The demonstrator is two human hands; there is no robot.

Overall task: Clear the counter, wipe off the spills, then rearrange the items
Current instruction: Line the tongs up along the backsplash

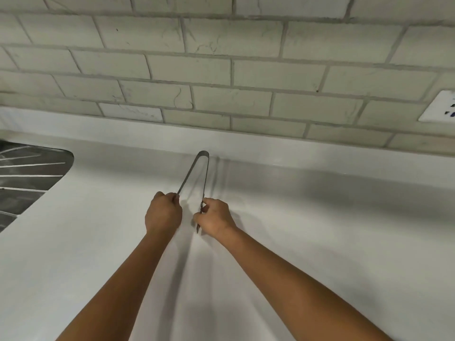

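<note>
A pale brick-pattern tile wall [221,70] rose behind a plain white counter [320,230], and nothing in view carried readable writing. Both bare forearms reached forward from the lower edge, side by side, with the hands close together over the middle of the counter. The left hand [163,212] was curled, its fingertips pinching the end of one leg of a pair of metal tongs [203,156]; the right hand [214,217] was likewise curled, pinching the other leg, whose tip poked out just below its fingers. So each grip was closed on the tongs, and the two legs were held apart in a narrow V. The bent end of the tongs lay beyond the hands, toward the wall, near the counter's back edge. Well off to the left of the left grip sat a dark sink [29,178] with pale streaks. Far beyond the right grip, a white wall socket [440,107] showed at the frame's edge.
</note>
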